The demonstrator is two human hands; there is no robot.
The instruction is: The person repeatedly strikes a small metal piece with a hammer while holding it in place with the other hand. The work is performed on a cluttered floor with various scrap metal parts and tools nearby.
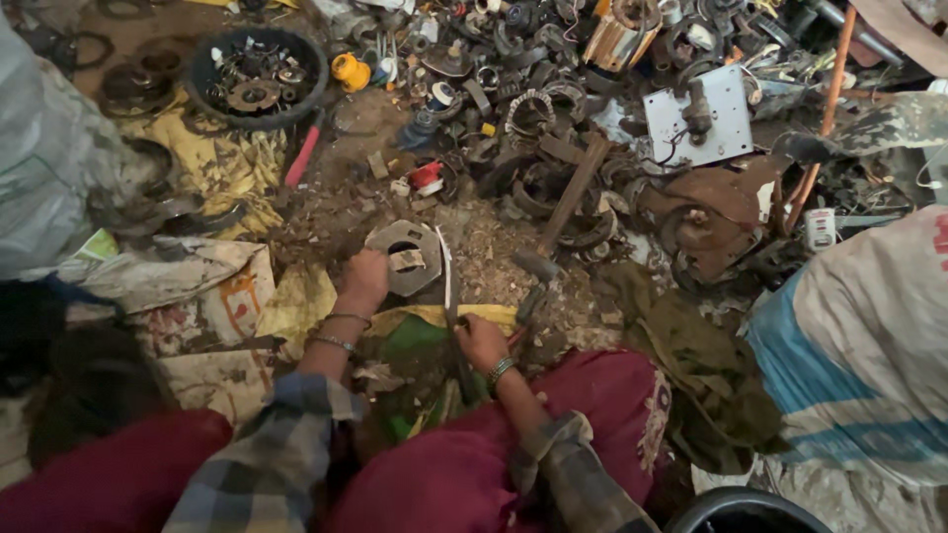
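My left hand [362, 280] grips the edge of a round, flat metal part [405, 257] with a square hole, holding it on the dirt floor. My right hand [481, 342] is closed around the handle of a long thin blade-like tool [447, 286] that runs up beside the metal part. Both wrists wear bangles, and the sleeves are plaid. A hammer [558, 222] with a wooden handle lies on the ground just right of my right hand.
A heap of scrap metal rings and parts [553, 118] fills the far side. A black tyre-like tub [257, 77] of parts sits far left, a grey metal plate [696, 114] far right. Sacks [859, 336] flank right and left [49, 148]. A black bucket rim [746, 508] shows bottom right.
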